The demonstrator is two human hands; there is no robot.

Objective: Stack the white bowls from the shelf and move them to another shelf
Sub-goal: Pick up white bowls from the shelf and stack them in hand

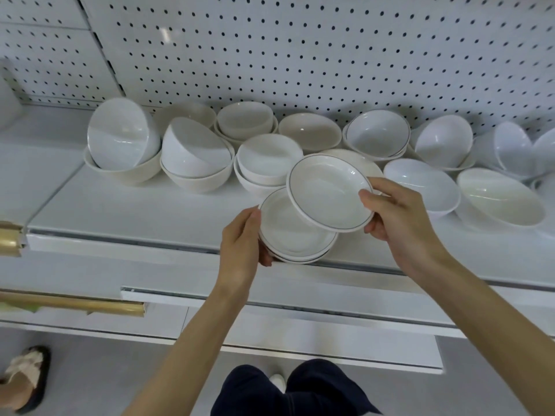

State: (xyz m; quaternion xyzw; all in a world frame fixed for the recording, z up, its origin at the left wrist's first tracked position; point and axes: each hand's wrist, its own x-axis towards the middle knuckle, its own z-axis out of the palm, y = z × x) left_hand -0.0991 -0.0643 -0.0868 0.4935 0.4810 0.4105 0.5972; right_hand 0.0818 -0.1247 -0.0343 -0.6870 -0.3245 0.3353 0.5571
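My left hand (pixel 241 240) grips a small stack of shallow white bowls (pixel 292 235) with a thin dark rim line, held at the front edge of the white shelf (pixel 135 211). My right hand (pixel 396 217) pinches another rimmed shallow bowl (pixel 326 190) by its right edge, thumb on top. That bowl is tilted and overlaps the stack's upper right part. Several more white and cream bowls (pixel 195 154) lie behind on the shelf, some nested, some tipped on their sides.
A white pegboard (pixel 300 55) backs the shelf. Lower white shelves (pixel 270 298) jut out below, with gold trim (pixel 90 306) at the left. Another person's sandalled foot (pixel 27 376) stands on the floor at the lower left. My dark trousers (pixel 288 391) show below.
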